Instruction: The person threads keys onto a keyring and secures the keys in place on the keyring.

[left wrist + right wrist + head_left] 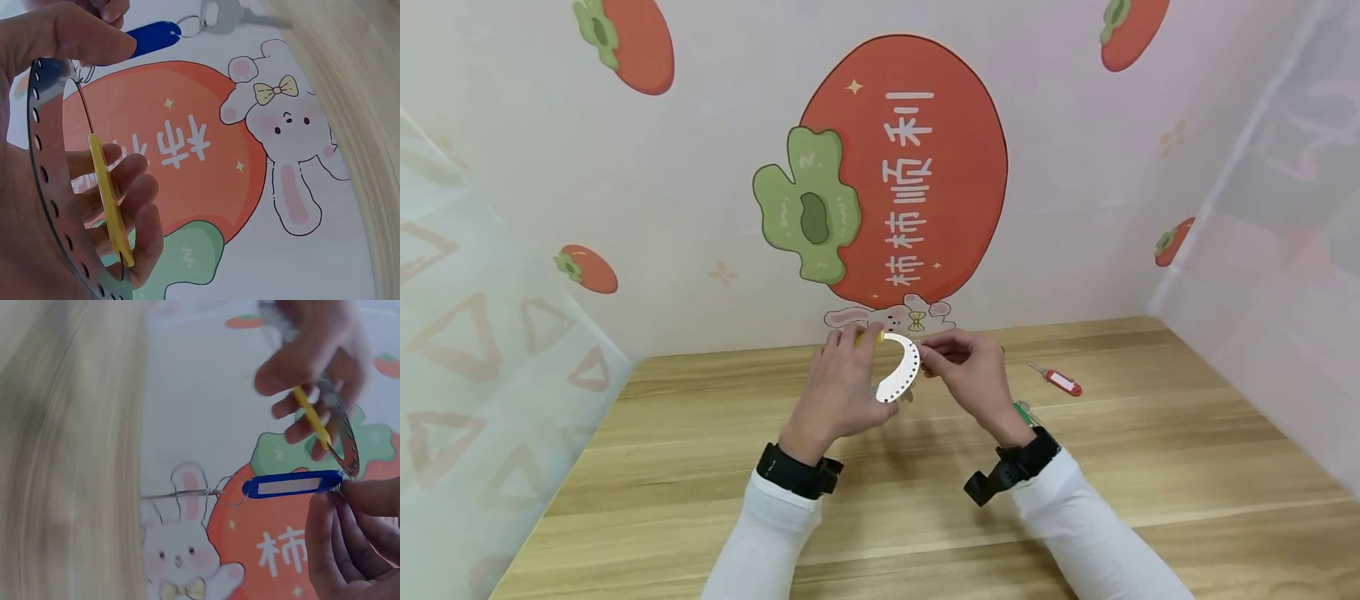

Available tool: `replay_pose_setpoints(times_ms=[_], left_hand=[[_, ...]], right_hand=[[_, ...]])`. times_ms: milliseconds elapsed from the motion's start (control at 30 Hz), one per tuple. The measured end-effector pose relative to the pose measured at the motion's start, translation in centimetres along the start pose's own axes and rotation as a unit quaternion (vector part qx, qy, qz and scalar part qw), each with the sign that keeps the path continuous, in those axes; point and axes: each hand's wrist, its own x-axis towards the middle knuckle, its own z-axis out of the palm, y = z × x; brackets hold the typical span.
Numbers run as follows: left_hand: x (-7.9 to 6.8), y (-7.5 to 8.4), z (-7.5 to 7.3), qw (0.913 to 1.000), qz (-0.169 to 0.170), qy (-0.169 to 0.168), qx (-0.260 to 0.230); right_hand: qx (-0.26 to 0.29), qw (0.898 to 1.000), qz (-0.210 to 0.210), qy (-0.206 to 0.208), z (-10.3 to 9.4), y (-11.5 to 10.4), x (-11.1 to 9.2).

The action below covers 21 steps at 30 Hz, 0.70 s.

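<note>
My left hand (838, 392) grips a curved, C-shaped metal plate (904, 377) with a row of small holes along its outer edge. A yellow-sleeved rod (107, 194) spans the plate's open side, with the left fingers behind it. At the plate's edge my right hand (976, 371) pinches the end of a blue key tag (290, 485), which has a white label. A key (182, 494) hangs by a ring from the tag's other end. Fingertips hide whether the tag is joined to a hole in the plate.
On the wooden table (715, 500) a red key tag (1063, 382) with a key lies beyond the right hand. A green key tag (1022, 412) lies partly hidden by the right wrist. A printed wall sheet (700, 183) stands behind the table.
</note>
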Motion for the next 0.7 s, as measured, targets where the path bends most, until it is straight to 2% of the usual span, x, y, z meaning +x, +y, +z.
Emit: replay_pose_setpoints(times_ms=[67, 167, 267, 400, 467, 533, 700], left_hand=[[0.0, -0.1, -0.2, 0.9999, 0.000, 0.002, -0.016], [0.0, -0.2, -0.5, 0.9995, 0.004, 0.003, -0.031], [0.0, -0.2, -0.7, 0.9993, 0.011, -0.001, -0.035], [0.1, -0.2, -0.9, 0.9992, 0.020, -0.008, -0.034], [0.1, -0.2, -0.9, 0.9992, 0.022, -0.011, -0.032], [0.1, -0.2, -0.9, 0.9992, 0.023, -0.014, -0.030], [0.0, -0.2, -0.9, 0.9992, 0.022, -0.021, -0.026]], right_hand=[[0.064, 0.997, 0.046, -0.023, -0.3, -0.1, 0.2], [0.136, 0.984, 0.097, -0.059, -0.9, 0.0, 0.4], [0.183, 0.971, 0.126, -0.090, -1.4, 0.0, 0.6], [0.207, 0.960, 0.144, -0.120, -1.8, 0.1, 0.7], [0.201, 0.960, 0.143, -0.129, -1.9, 0.2, 0.7], [0.183, 0.965, 0.134, -0.128, -1.9, 0.2, 0.7], [0.097, 0.989, 0.074, -0.079, -1.6, -0.1, 0.6]])
